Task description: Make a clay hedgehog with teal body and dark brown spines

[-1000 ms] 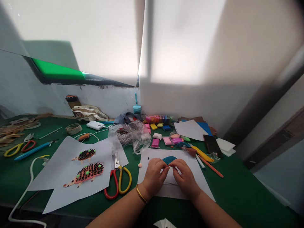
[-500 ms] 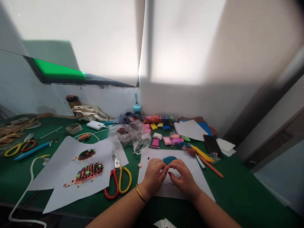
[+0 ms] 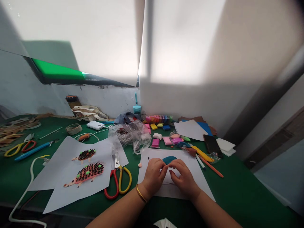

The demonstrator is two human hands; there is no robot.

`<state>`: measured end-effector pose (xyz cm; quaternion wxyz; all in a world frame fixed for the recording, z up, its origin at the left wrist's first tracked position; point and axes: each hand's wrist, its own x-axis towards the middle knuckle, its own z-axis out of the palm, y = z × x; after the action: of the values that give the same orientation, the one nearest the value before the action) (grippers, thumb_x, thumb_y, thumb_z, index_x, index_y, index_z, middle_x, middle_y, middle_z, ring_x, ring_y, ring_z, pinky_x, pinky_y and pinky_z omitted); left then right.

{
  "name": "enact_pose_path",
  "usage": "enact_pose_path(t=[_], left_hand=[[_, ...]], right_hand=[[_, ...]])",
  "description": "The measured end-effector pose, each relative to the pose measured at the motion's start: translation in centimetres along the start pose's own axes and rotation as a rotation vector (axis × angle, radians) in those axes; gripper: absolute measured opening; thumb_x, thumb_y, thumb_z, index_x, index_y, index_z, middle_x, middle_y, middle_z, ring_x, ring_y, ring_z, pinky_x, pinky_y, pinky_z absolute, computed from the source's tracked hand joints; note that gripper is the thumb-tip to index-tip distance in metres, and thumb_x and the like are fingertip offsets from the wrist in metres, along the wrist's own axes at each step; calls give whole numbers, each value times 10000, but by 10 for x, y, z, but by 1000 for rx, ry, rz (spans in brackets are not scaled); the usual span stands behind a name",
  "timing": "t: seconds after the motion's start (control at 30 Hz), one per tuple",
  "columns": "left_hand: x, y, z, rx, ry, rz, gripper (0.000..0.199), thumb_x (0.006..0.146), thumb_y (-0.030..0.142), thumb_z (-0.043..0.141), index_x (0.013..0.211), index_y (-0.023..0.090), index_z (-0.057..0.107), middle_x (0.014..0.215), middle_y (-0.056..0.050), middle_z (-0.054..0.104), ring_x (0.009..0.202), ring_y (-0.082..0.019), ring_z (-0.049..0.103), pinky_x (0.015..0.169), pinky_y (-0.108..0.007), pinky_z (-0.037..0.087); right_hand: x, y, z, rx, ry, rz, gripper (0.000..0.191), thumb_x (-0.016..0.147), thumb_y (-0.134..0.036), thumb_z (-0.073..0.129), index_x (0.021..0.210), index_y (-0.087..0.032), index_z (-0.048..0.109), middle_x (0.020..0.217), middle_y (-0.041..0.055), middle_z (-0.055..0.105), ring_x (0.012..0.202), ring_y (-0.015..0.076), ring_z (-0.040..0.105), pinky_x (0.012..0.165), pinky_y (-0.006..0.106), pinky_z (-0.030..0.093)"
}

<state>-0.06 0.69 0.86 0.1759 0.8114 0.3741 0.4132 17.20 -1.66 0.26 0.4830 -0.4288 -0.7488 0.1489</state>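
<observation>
Bent over a green-covered worktable (image 3: 239, 193), you bring both bare hands together above a flat sheet of white paper (image 3: 145, 174). Your left hand (image 3: 155, 174) curls inward, its thumb and forefinger drawn close at the tips; your right hand (image 3: 184, 176) meets it with an outstretched forefinger, the thumb parted from that finger by a visible gap. Whether a small scrap sits between the meeting fingertips cannot be told from this angle.

Just beyond your fingers, on the paper, lies a smooth, rounded teal-blue piece, apparently modelling clay (image 3: 169, 159), its near edge partly hidden by your hands. A tiny dark speck (image 3: 148, 158) rests on the sheet to the left, and a pale peach disc (image 3: 140, 165) sits at the paper's left edge. Well to the left, two hedgehog figures with dark spines and green dots (image 3: 89, 173) lie on white sheets, beside metal scissors with red and yellow handles (image 3: 117, 162).

The step in hand appears to be fine fingertip shaping, close to the blue piece. The next move, by all appearances, calls for a light, steady pinch, with your knuckles kept from denting that soft-looking surface.
</observation>
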Motion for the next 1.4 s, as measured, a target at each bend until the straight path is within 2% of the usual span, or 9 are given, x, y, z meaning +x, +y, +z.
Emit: enact_pose_path(t=[0.13,0.33,0.5,0.9,1.03,1.27,1.4], left_hand=[[0,-1,0,-8,-7,1,253,966,340,500,785,190,595,801,-27,615,825,-190,547,814,-352,391],[0,-1,0,-31,2,-13,170,927,317,580,816,192,607,838,-24,627,852,-187,550,829,-341,396],[0,1,0,-3,-20,-6,217,959,307,514,803,189,607,820,-29,628,838,-187,551,816,-342,395],[0,-6,3,25,0,46,328,969,381,493,746,187,635,763,-33,663,797,-191,581,809,-355,392],[0,-8,4,13,-22,32,357,975,404,475,744,188,641,756,-36,664,795,-190,579,809,-353,394],[1,-7,3,-108,-41,-47,463,1026,381,303,786,194,652,771,-43,653,795,-178,582,799,-335,412],[1,-5,3,-124,-54,-63,322,974,404,466,822,199,663,831,-47,661,851,-194,588,846,-354,420]], right_hand=[[0,0,0,3,-3,-6,185,831,-131,590,975,-233,645,958,62,627,912,224,584,816,393,520],[1,0,0,3,-1,-7,149,835,-158,628,961,-234,654,940,57,631,920,227,592,817,389,522],[1,2,0,9,-10,-1,132,847,-163,628,955,-235,652,938,53,627,910,220,585,815,386,520],[1,1,0,25,15,-30,71,877,-230,644,941,-248,671,927,52,639,903,215,600,804,376,527],[0,2,0,35,22,-42,66,889,-231,633,930,-253,679,902,48,643,877,207,607,783,365,529],[0,0,-2,38,35,-24,76,889,-219,620,922,-243,684,909,56,646,885,209,614,786,367,536],[1,-1,-3,32,53,-20,77,899,-224,603,911,-239,677,906,58,644,881,211,608,786,375,532]])
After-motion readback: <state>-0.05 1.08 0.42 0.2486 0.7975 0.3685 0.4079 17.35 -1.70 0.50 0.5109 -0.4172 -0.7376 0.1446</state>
